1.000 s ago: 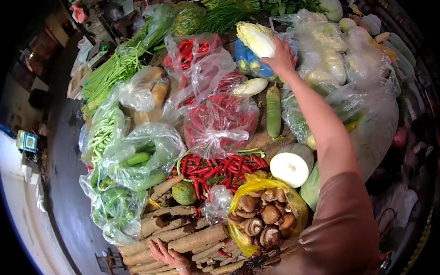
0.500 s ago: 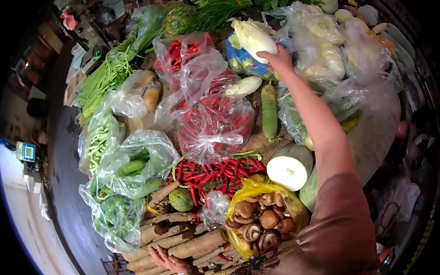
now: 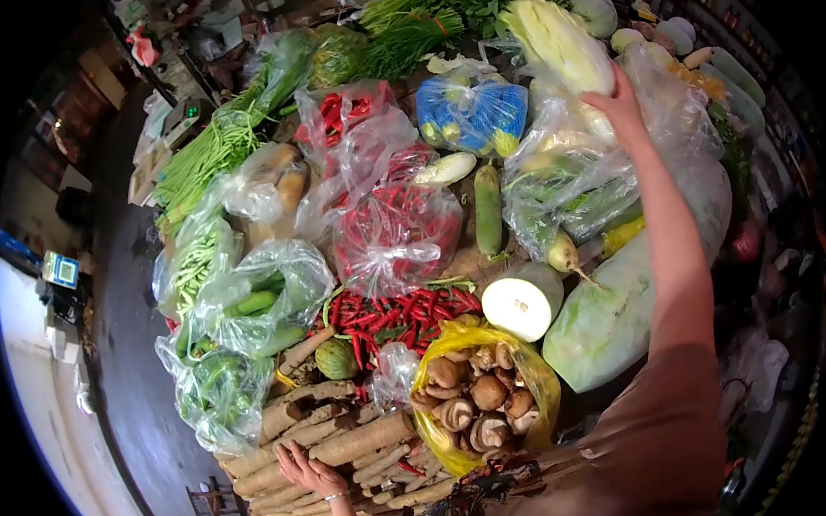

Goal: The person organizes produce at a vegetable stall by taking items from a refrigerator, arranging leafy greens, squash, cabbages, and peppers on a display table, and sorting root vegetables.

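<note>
My right hand (image 3: 619, 107), arm stretched to the far right, grips a pale napa cabbage (image 3: 556, 44) by its white base, leaves pointing up and left. Below the cabbage lie clear plastic bags (image 3: 565, 175) with pale vegetables inside. Left of it sits a blue-and-clear bag (image 3: 471, 110) holding yellow-green produce. My left hand (image 3: 313, 473), a band at its wrist, rests with fingers apart over long brown roots (image 3: 360, 439) at the near edge. Nothing shows in that hand. A yellow bag (image 3: 550, 394) of brown mushrooms (image 3: 487, 394) stands right of the roots.
Red chilies (image 3: 406, 317) lie loose and in bags mid-table. A cut white-fleshed gourd (image 3: 517, 309) is beside a large pale green gourd (image 3: 598, 333). Bagged green peppers (image 3: 251, 305) and long beans (image 3: 200, 165) line the left. Two scales (image 3: 60, 269) stand beyond the table's left side.
My right hand has carried the napa cabbage rightward and up, away from the blue bag, now fully uncovered. My left hand stays over the roots. The whole view has shifted slightly.
</note>
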`<action>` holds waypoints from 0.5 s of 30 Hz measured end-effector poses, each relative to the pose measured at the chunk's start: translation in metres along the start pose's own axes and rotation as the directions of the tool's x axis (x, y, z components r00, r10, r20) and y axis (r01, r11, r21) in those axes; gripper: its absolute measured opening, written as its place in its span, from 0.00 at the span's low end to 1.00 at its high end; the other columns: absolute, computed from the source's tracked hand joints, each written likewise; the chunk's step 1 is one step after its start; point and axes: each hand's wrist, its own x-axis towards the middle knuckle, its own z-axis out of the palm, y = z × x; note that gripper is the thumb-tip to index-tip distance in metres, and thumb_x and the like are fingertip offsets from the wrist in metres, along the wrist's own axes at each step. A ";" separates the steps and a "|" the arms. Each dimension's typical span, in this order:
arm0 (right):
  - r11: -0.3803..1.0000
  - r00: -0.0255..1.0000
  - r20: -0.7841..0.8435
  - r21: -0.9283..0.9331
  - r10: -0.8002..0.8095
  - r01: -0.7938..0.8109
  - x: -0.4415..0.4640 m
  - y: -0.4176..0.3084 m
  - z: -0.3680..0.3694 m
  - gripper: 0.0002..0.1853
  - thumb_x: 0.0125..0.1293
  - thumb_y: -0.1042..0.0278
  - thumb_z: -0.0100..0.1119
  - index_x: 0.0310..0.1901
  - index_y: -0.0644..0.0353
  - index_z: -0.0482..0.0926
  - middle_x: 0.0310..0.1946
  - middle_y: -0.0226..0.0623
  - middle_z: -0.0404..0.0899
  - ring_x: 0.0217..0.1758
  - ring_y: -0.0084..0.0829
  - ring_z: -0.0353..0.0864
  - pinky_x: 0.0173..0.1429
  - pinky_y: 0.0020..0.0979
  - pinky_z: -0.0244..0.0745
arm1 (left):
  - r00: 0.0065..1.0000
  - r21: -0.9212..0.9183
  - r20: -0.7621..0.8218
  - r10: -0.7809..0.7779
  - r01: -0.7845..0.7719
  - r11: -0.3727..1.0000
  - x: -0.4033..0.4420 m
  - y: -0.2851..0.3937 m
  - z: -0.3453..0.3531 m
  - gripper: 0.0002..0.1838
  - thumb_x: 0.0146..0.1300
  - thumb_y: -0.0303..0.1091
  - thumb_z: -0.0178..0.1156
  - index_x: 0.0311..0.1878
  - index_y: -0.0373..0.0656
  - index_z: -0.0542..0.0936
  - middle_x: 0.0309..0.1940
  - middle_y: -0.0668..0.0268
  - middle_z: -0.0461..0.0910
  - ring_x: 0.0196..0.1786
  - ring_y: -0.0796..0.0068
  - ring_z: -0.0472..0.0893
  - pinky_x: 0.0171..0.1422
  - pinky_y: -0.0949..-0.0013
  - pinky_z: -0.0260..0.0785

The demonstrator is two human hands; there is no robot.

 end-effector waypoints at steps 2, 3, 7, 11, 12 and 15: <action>0.964 0.993 -0.116 -0.261 0.028 -0.057 0.005 0.031 -0.052 0.41 0.53 0.66 0.72 0.69 0.59 0.63 0.62 0.44 0.70 0.63 0.39 0.71 0.63 0.36 0.69 | 1.000 -0.026 -0.016 -0.019 0.018 0.999 -0.001 0.000 0.002 0.30 0.76 0.52 0.31 0.68 0.45 0.71 0.71 0.55 0.63 0.73 0.53 0.60 0.76 0.48 0.41; 0.919 0.985 -0.173 -0.384 0.026 -0.092 0.000 0.027 -0.056 0.41 0.54 0.65 0.71 0.69 0.58 0.63 0.63 0.45 0.69 0.65 0.41 0.70 0.65 0.37 0.67 | 0.999 -0.035 -0.021 -0.026 0.025 0.999 -0.002 0.000 0.003 0.30 0.76 0.52 0.31 0.69 0.47 0.71 0.72 0.57 0.63 0.74 0.55 0.59 0.77 0.48 0.40; 0.701 1.000 -0.020 -0.713 0.021 -0.029 -0.076 -0.018 -0.069 0.34 0.60 0.62 0.65 0.68 0.53 0.66 0.68 0.47 0.62 0.69 0.46 0.64 0.69 0.41 0.60 | 0.999 -0.034 -0.036 -0.017 0.016 0.999 -0.001 0.000 0.003 0.30 0.75 0.53 0.32 0.68 0.48 0.71 0.72 0.58 0.63 0.74 0.54 0.60 0.77 0.47 0.40; 0.440 0.981 0.140 -0.896 0.138 0.066 -0.156 -0.074 -0.073 0.30 0.61 0.62 0.63 0.66 0.53 0.69 0.69 0.45 0.62 0.72 0.44 0.60 0.73 0.47 0.47 | 0.999 -0.046 -0.047 -0.020 0.018 0.999 -0.003 -0.003 0.006 0.29 0.76 0.52 0.32 0.68 0.48 0.71 0.71 0.58 0.63 0.74 0.55 0.60 0.77 0.48 0.39; 0.438 0.980 0.137 -0.897 0.147 0.060 -0.169 -0.075 -0.079 0.30 0.61 0.62 0.63 0.66 0.53 0.69 0.69 0.45 0.62 0.72 0.44 0.60 0.73 0.47 0.47 | 0.998 -0.045 -0.062 -0.005 0.002 0.999 -0.003 -0.003 0.006 0.29 0.76 0.51 0.32 0.68 0.48 0.71 0.71 0.58 0.64 0.74 0.56 0.60 0.77 0.48 0.40; 0.293 0.968 0.129 -0.954 0.215 0.063 -0.207 -0.081 -0.108 0.30 0.61 0.59 0.64 0.65 0.53 0.71 0.69 0.46 0.62 0.75 0.48 0.53 0.73 0.50 0.42 | 0.997 -0.063 -0.077 0.017 -0.022 0.998 -0.003 -0.006 0.008 0.28 0.76 0.50 0.33 0.68 0.48 0.72 0.71 0.58 0.64 0.74 0.56 0.61 0.77 0.48 0.40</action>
